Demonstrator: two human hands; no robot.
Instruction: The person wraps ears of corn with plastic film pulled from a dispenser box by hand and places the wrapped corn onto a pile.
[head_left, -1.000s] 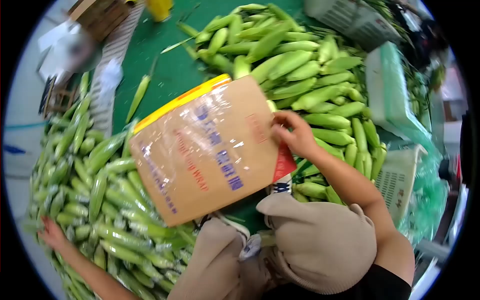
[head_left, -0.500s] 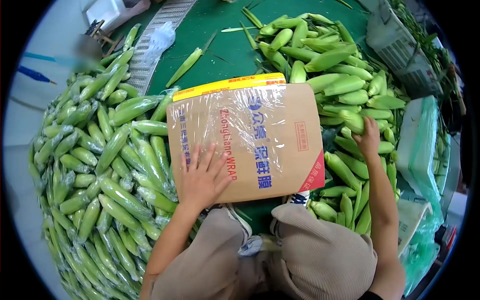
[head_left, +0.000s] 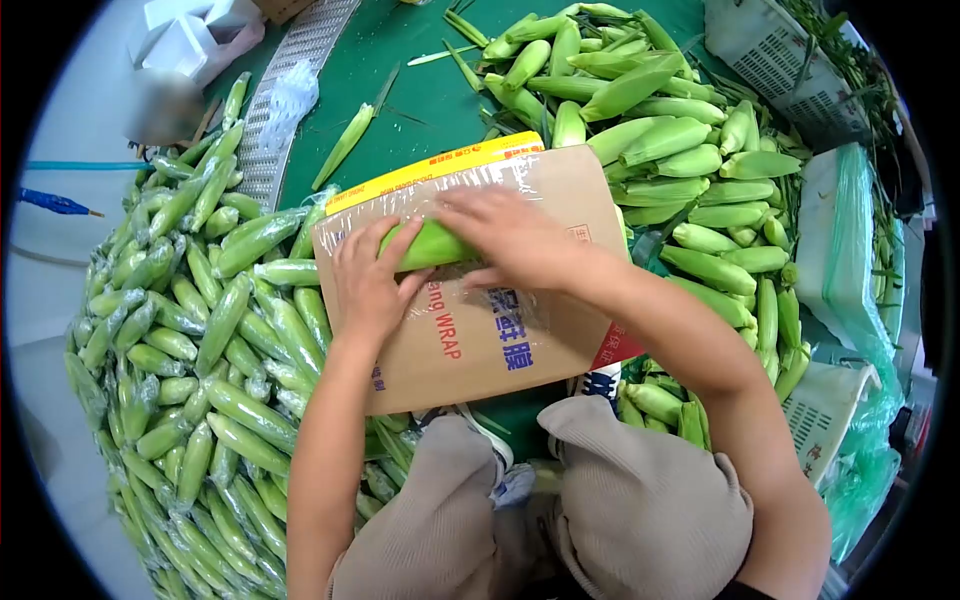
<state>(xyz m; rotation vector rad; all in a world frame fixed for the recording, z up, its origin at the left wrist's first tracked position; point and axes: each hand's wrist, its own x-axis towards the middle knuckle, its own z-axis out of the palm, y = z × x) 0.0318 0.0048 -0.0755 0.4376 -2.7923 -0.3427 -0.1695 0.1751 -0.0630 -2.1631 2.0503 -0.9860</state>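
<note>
A green ear of corn in its husk lies across the cardboard cling-wrap box, over the clear film on its top. My left hand grips the ear's left end, fingers above and thumb below. At the other end, my right hand curves over the ear, slightly blurred, and hides that end. Clear film runs over the box top from the yellow carton behind it.
Wrapped corn ears are heaped on the left. Unwrapped ears are piled on the right, beside a white foam box and a plastic crate. A single ear lies on the green surface.
My right hand has come from the right pile to the box with an ear of corn. My left hand, flat on the box before, has moved up and now grips the ear.
</note>
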